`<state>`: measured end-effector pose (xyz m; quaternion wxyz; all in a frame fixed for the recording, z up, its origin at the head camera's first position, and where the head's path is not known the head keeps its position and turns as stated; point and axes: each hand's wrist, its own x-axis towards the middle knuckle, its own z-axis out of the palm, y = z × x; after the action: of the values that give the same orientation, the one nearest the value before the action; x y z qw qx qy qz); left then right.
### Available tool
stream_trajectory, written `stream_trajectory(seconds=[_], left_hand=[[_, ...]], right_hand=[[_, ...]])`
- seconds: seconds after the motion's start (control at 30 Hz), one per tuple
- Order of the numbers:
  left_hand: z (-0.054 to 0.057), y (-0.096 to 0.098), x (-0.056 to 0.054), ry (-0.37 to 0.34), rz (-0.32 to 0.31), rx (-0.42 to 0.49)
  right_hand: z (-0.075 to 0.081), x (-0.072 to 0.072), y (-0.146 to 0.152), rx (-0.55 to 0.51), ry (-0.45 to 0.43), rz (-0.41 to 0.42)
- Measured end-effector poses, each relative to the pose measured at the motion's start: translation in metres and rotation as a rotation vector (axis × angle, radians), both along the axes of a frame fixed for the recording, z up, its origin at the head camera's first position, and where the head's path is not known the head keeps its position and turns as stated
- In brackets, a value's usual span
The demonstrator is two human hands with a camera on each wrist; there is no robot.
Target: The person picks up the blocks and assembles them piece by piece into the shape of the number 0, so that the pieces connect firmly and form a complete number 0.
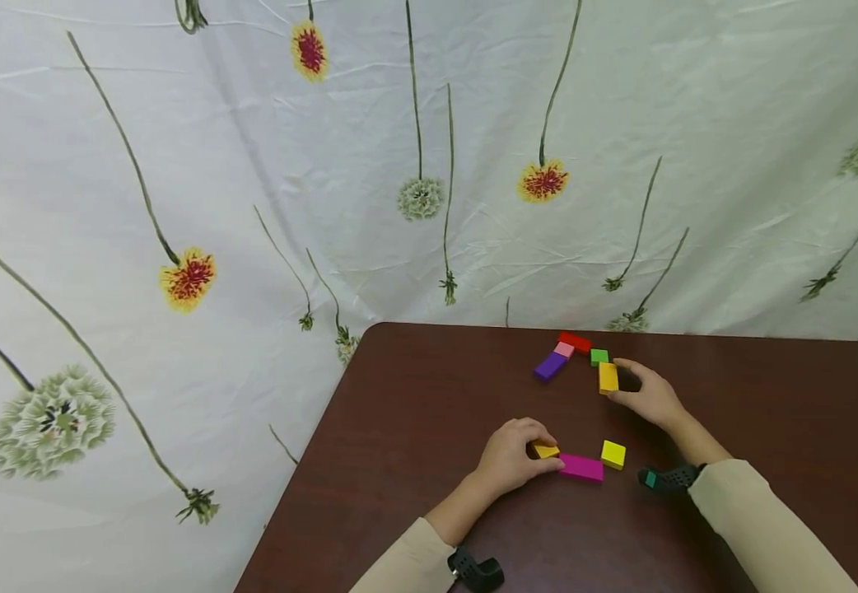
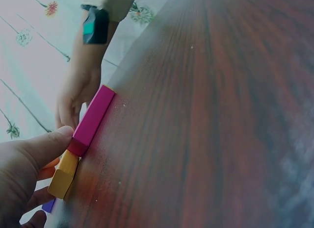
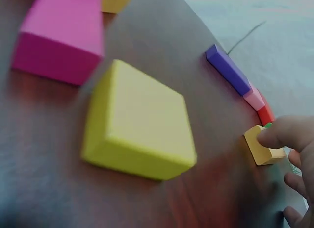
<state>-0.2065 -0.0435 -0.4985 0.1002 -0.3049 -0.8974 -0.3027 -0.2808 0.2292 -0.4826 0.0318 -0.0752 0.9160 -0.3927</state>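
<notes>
On the brown table, my left hand (image 1: 514, 453) has its thumb and fingers curled round a small orange-yellow block (image 1: 546, 450). Its thumb tip lies against the near end of a magenta block (image 1: 581, 468), which meets the orange-yellow one. My right hand (image 1: 650, 399) pinches another orange-yellow block (image 1: 608, 378) farther back, with the thumb on its near side. That block sits close to a green block (image 1: 599, 357). Between the two hands, a bright yellow block (image 3: 140, 122) lies by the right end of the magenta block.
Behind the right hand's block, a red block (image 1: 574, 342), a pink block (image 1: 564, 350) and a purple block (image 1: 551, 366) form a bent row near the table's back edge. A white flower-printed cloth (image 1: 370, 165) hangs behind the table (image 1: 399, 428).
</notes>
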Motion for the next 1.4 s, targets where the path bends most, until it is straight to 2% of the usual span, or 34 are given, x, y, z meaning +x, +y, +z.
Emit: stream_trajectory(seconds=[0.27,0.47,0.77,1.1,1.4], left_hand=[[-0.001,0.001,0.001,0.013,-0.006,0.003],[-0.001,0.001,0.0,-0.001,0.003,0.004],[-0.002,0.002,-0.001,0.027,-0.008,0.032],[-0.003,0.001,-0.002,0.035,-0.006,0.029],[-0.002,0.002,-0.001,0.016,-0.002,0.017]], right_hand=[[-0.001,-0.012,0.002,0.042,-0.025,0.05],[0.0,-0.011,0.006,0.049,-0.027,0.044],[0.001,0.006,0.013,0.013,0.007,0.055],[-0.002,0.032,0.012,-0.012,0.06,0.127],[-0.004,0.046,0.018,-0.025,0.044,0.141]])
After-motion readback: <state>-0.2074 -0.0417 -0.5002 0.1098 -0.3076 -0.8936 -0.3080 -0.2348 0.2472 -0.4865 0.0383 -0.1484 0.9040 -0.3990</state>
